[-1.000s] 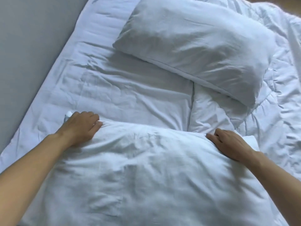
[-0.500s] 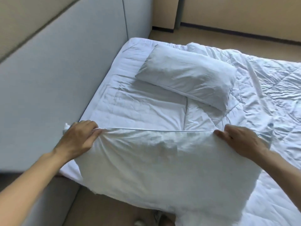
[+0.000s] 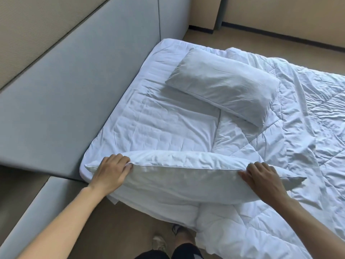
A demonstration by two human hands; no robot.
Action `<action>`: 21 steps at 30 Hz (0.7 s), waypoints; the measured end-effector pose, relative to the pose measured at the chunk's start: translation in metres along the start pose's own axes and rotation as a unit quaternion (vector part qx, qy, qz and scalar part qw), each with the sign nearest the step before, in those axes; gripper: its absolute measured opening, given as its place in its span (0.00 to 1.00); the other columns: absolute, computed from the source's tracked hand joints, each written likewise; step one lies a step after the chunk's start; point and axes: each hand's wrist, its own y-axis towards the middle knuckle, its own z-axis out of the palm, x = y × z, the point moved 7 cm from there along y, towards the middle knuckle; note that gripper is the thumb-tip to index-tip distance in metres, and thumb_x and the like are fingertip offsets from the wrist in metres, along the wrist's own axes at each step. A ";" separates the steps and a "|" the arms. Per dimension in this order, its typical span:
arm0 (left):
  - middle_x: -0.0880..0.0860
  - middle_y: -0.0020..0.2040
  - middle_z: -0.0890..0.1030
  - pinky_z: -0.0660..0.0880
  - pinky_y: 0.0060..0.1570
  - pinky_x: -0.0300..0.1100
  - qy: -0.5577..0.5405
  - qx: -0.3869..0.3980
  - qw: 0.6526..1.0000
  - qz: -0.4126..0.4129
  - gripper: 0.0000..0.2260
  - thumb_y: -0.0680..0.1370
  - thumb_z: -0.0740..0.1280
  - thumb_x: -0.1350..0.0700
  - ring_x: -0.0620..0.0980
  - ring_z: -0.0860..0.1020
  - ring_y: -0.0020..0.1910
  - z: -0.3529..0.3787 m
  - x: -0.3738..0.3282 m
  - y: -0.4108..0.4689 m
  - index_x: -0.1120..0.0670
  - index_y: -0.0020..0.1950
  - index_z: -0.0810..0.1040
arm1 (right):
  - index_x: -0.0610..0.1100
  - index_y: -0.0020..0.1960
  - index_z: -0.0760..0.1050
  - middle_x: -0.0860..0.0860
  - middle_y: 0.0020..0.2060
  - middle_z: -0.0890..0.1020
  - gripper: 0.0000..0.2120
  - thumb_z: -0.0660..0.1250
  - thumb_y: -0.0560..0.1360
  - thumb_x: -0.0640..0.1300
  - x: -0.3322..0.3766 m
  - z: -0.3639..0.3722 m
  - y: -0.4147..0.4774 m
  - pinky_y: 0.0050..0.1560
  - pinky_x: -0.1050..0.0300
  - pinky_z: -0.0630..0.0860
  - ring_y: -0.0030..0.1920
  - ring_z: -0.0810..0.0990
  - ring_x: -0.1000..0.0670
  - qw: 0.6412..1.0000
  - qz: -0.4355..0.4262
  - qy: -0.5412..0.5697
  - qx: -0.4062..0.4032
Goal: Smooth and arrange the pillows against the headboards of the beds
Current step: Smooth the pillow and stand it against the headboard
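- Near pillow (image 3: 186,182) lies at the bed's (image 3: 168,128) near edge, beside the grey headboard (image 3: 74,90).
- Left hand (image 3: 110,172) and right hand (image 3: 265,180) each grip one end.
- Second pillow (image 3: 224,85) rests askew farther up.

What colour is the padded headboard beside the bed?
The headboard is plain pale grey-blue, with no pattern; the head view shows it.
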 end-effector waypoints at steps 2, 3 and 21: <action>0.49 0.40 0.77 0.70 0.39 0.47 0.016 -0.013 1.000 0.017 0.15 0.81 0.55 0.47 0.54 0.76 0.38 0.002 -0.007 0.014 0.53 0.46 0.77 | 0.43 0.37 0.71 0.46 0.32 0.74 0.20 0.58 0.79 0.58 -0.007 0.003 0.009 0.36 0.44 0.72 0.35 0.75 0.38 1.000 -0.003 -0.013 0.005; 0.50 0.39 0.77 0.71 0.37 0.48 0.021 -0.020 0.999 0.021 0.16 0.82 0.54 0.47 0.55 0.76 0.37 0.002 -0.008 0.021 0.54 0.45 0.77 | 0.43 0.37 0.71 0.46 0.32 0.74 0.20 0.58 0.79 0.57 -0.010 0.004 0.013 0.36 0.44 0.73 0.35 0.75 0.38 1.000 -0.010 -0.020 0.006; 0.54 0.27 0.71 0.71 0.17 0.48 0.094 -0.171 0.981 -0.015 0.22 0.80 0.60 0.44 0.57 0.72 0.22 -0.147 0.078 -0.025 0.58 0.34 0.72 | 0.49 0.32 0.60 0.54 0.24 0.68 0.30 0.52 0.76 0.74 0.040 -0.075 0.222 0.29 0.52 0.70 0.29 0.78 0.42 0.971 -0.222 0.063 0.057</action>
